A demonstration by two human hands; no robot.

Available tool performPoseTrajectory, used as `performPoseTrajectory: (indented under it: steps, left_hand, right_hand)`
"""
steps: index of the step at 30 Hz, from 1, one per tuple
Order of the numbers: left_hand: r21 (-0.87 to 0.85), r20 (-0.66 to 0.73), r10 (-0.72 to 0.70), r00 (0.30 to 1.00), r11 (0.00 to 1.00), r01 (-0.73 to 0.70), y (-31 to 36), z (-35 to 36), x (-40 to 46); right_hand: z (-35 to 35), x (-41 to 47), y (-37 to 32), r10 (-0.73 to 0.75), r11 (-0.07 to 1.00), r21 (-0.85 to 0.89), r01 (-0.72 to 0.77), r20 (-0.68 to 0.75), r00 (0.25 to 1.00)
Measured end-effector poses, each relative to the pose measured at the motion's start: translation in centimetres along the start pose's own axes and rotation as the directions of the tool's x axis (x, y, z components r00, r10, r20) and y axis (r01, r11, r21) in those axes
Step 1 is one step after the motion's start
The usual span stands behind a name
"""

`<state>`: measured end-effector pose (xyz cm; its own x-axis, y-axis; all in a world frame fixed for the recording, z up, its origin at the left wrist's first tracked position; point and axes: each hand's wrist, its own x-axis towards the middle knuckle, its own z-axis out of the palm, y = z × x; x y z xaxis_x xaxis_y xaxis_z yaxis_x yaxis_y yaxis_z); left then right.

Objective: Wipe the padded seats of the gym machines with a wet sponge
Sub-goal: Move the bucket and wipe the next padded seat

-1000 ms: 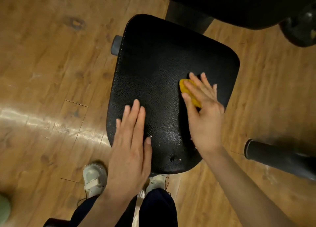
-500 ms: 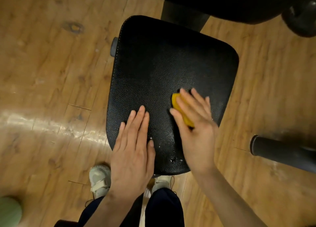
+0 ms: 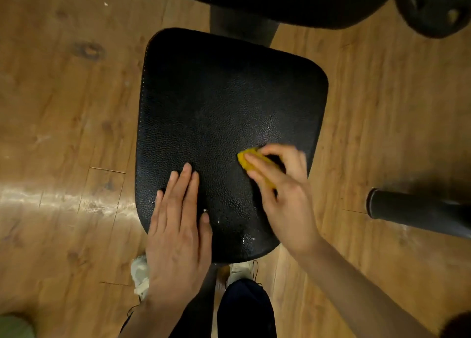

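From the head view, the right hand (image 3: 285, 197) had drawn the sponge (image 3: 251, 161) back across the padded seat (image 3: 219, 103) since a moment before: from out toward the seat's far right part it had come to the near right part, closer to the person's legs. The left hand (image 3: 178, 225) had hardly shifted; it lay flat, fingers straight and close together, pressing on the near left part of the seat with its heel over the near edge.

The right hand's fingers were curled over the yellow sponge, holding it down on the leather, only its left end showing beyond the fingertips. The hand was blurred, so I judged it was mid-stroke.

As to progress, a wet sheen and a few pale specks showed on the seat just beside the sponge and toward the near edge, so that part looked wiped. The far half of the seat looked dull and dry, likely still to do. Another dark pad (image 3: 280, 1) lay beyond the seat's far edge, and I could not tell whether it had been cleaned.

I could read no brand, label or writing anywhere on the seat, sponge or wooden floor (image 3: 63, 108).
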<state>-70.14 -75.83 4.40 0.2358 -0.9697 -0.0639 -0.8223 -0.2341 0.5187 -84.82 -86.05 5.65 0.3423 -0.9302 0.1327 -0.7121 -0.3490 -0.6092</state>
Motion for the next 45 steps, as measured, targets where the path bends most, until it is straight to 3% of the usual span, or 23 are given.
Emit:
performPoseTrajectory:
  steps: [3,5,9,11,16,19,23,26,28,32,35,38,41,45]
  left_hand:
    - [0.019,-0.010,0.002,1.000,1.000,-0.002,0.0,0.1,0.0]
    - [0.040,-0.017,0.007,1.000,0.999,-0.006,0.0,0.3,0.0]
    - [0.014,-0.025,-0.001,1.000,1.000,0.002,0.0,0.2,-0.1]
    - [0.000,-0.016,0.002,1.000,1.000,-0.002,0.1,0.0,-0.1]
    - [-0.073,-0.011,0.007,1.000,0.997,-0.007,0.0,-0.4,-0.1]
    - [-0.090,0.005,0.038,0.999,0.995,-0.037,0.3,-0.7,-0.2]
    - [-0.076,0.057,0.133,0.989,0.989,-0.129,1.8,-0.6,0.6]
    - [-0.048,0.066,0.176,0.982,0.984,-0.173,3.2,0.4,1.8]
    - [-0.023,0.073,0.184,0.980,0.983,-0.182,3.8,1.0,2.6]
    - [-0.008,0.097,0.209,0.973,0.978,-0.209,4.5,1.3,3.7]
    - [0.011,0.112,0.247,0.963,0.968,-0.250,4.6,1.5,4.1]
    - [0.037,0.121,0.264,0.957,0.962,-0.270,4.7,1.9,4.3]
    - [0.050,0.133,0.289,0.948,0.953,-0.297,5.1,2.1,4.7]
    - [0.053,0.127,0.322,0.938,0.942,-0.330,6.1,2.4,6.1]
  right_hand:
    - [0.1,6.8,2.7,0.087,0.992,-0.071,-0.100,-0.172,0.981]
    - [0.7,6.3,2.2,0.152,0.983,-0.065,-0.170,-0.219,0.964]
    - [0.5,-3.2,-1.2,0.127,0.992,0.011,-0.126,-0.089,0.988]
    - [0.0,-2.9,-0.1,0.060,0.998,0.012,-0.059,-0.040,0.997]
    - [0.2,5.1,3.3,0.228,0.973,0.042,-0.225,-0.241,0.943]
    - [0.4,-0.3,0.8,0.252,0.967,0.070,-0.243,-0.184,0.950]
    - [-0.7,-0.5,1.9,0.107,0.994,0.037,-0.105,-0.086,0.991]
    - [-0.6,5.1,4.2,0.179,0.984,0.052,-0.172,-0.215,0.960]
    - [0.2,4.1,3.4,0.275,0.960,0.123,-0.250,-0.282,0.919]
    - [0.5,-3.8,0.1,0.298,0.944,0.214,-0.251,-0.226,0.927]
    - [0.3,-1.6,2.0,0.277,0.947,0.227,-0.227,-0.224,0.934]
    - [0.6,1.5,3.2,0.362,0.912,0.302,-0.278,-0.272,0.892]
    - [0.9,-2.3,1.5,0.416,0.879,0.359,-0.315,-0.251,0.874]
    - [1.1,-4.0,1.2,0.364,0.899,0.334,-0.282,-0.215,0.906]
